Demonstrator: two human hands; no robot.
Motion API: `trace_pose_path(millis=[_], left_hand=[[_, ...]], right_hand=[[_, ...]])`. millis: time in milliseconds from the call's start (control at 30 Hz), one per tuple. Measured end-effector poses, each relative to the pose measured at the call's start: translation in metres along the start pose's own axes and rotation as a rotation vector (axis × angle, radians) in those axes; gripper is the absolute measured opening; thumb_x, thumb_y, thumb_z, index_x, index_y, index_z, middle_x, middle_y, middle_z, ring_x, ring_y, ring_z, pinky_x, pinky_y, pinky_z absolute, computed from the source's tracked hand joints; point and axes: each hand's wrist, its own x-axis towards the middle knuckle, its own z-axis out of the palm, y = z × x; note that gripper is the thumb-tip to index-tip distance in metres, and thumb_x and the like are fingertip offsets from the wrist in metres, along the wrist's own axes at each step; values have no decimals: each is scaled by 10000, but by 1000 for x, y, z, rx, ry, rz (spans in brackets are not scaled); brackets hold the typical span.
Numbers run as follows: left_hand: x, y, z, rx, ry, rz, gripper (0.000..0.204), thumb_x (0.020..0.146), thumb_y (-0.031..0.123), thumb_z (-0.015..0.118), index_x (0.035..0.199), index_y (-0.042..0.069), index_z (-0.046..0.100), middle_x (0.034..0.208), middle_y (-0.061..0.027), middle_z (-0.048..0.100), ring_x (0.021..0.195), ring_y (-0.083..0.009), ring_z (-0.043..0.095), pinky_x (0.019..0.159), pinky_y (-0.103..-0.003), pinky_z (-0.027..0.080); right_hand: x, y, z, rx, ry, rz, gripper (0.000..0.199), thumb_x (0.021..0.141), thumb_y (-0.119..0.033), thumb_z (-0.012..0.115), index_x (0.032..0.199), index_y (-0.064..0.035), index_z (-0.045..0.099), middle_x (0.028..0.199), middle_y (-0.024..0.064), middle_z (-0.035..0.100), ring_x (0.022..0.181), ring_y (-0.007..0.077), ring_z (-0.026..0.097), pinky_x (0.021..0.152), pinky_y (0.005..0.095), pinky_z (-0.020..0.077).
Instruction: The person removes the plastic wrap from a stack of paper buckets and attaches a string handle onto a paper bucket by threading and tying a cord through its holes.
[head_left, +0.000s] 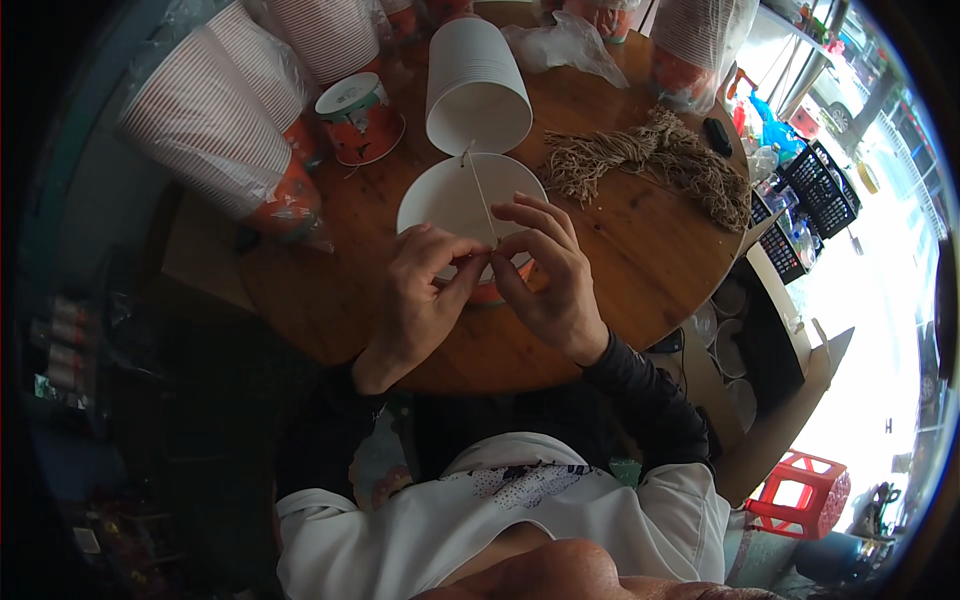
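Both hands, left [420,290] and right [550,275], pinch a thin tan string [481,195] over the white paper bucket [450,200] on the round wooden counter [640,250]; I'd keep it taut, fingertips close.

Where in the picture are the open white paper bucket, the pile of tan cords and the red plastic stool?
white paper bucket [445,195], head view, bare inner wall left of the string.
pile of tan cords [650,155], head view, middle of the bundle.
red plastic stool [800,490], head view, its top.
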Motion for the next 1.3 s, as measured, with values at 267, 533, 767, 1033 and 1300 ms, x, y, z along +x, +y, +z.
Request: trace_pose_path(millis=[267, 533, 767, 1033, 1300], left_hand=[[0, -4, 2, -60, 19, -36, 105, 798, -5, 684, 878, 53, 647, 800, -38, 613, 753, -175, 612, 755, -310, 490], [9, -8, -17, -517, -235, -341, 55, 876, 73, 622, 904, 27, 632, 899, -12, 607, 875, -93, 588, 791, -249, 470], [16, -4, -26, -880, -312, -644, 161, 932, 154, 638, 1012, 16, 663, 975, -24, 656, 929, -84, 602, 858, -243, 482], [15, -6, -19, -874, -255, -643, 168, 936, 151, 641, 1024, 10, 665, 959, -29, 676, 881, -67, 613, 819, -219, 497], [14, 0, -8, -730, -216, -557, 132, 906, 97, 672, 1009, 14, 665, 919, -2, 662, 864, -55, 605, 785, -210, 488]], right_hand=[[5, -1, -2, 86, -58, 61, 122, 764, 11, 674, 866, -30, 622, 1255, 121, 611, 1297, 343, 463, 1040, 442, 406], [4, 1, 3, 92, -41, 52, 148, 778, 25, 675, 907, -31, 625, 1238, 118, 620, 1276, 332, 493, 1033, 427, 417], [3, 0, 9, 152, 42, 74, 197, 767, 13, 704, 942, -51, 641, 1188, 104, 624, 1239, 331, 509, 983, 421, 455], [0, -1, 6, -8, 138, -62, 230, 741, -4, 743, 950, -64, 669, 1144, 86, 640, 1159, 319, 558, 945, 411, 477], [4, 4, 0, -253, 153, -298, 226, 711, 11, 733, 918, -42, 661, 1087, 79, 650, 1101, 303, 585, 896, 414, 488]])
